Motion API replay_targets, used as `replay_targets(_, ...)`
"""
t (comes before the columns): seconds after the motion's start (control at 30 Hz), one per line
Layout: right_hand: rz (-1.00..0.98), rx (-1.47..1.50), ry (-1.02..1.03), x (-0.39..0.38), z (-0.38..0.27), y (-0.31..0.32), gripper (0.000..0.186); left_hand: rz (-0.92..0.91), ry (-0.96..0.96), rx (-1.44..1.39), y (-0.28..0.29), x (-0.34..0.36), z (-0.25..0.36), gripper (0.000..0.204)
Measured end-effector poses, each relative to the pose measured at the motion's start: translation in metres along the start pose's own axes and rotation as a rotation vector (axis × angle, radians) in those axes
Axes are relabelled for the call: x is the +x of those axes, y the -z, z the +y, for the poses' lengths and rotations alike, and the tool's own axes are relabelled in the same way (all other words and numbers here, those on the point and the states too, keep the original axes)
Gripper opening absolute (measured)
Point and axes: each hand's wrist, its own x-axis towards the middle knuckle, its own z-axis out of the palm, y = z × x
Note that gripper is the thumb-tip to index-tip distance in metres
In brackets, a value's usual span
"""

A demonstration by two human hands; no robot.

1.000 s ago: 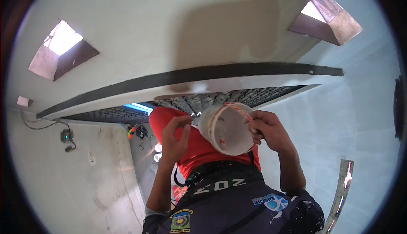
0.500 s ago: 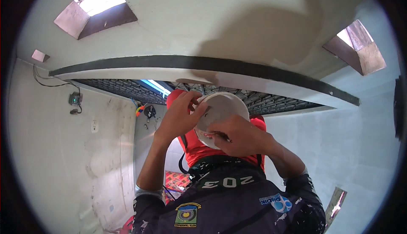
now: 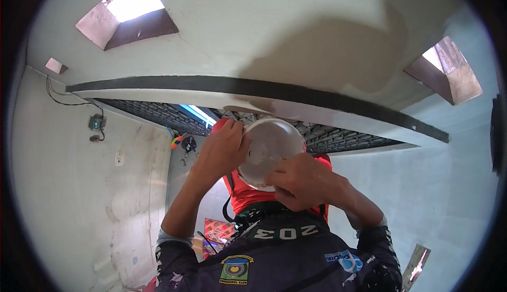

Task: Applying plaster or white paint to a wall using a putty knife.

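Observation:
A white bucket (image 3: 268, 146) with a pale grey inside is held in front of my body, over red trousers (image 3: 240, 197). My left hand (image 3: 222, 149) grips its left rim, fingers curled over the edge. My right hand (image 3: 301, 181) is curled at the near right part of the bucket, its fingertips at the rim or just inside; what they hold, if anything, is hidden.
A dark band (image 3: 227, 85) crosses the pale wall above a black lattice (image 3: 348, 136), between two openings (image 3: 134, 4) (image 3: 443, 67). A wired device (image 3: 96, 123) and a switch (image 3: 119, 157) are on the left wall; a red patterned item (image 3: 216, 228) lies below.
My left hand has moved up onto the bucket's rim. My right hand has left the raised red-striped handle and moved down toward the near side. The view has shifted.

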Motion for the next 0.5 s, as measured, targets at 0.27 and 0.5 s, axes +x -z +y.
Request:
replay_targets(0.27,-0.128,-0.008,0.101,-0.024,0.005,-0.023,0.026,0.023,0.254,0.036,-0.019,-0.049,-0.015,0.015)
replay_targets(0.5,-0.224,0.049,0.118,-0.031,-0.003,-0.048,0.032,0.163,0.349,0.157,-0.037,-0.044,-0.011,0.027)
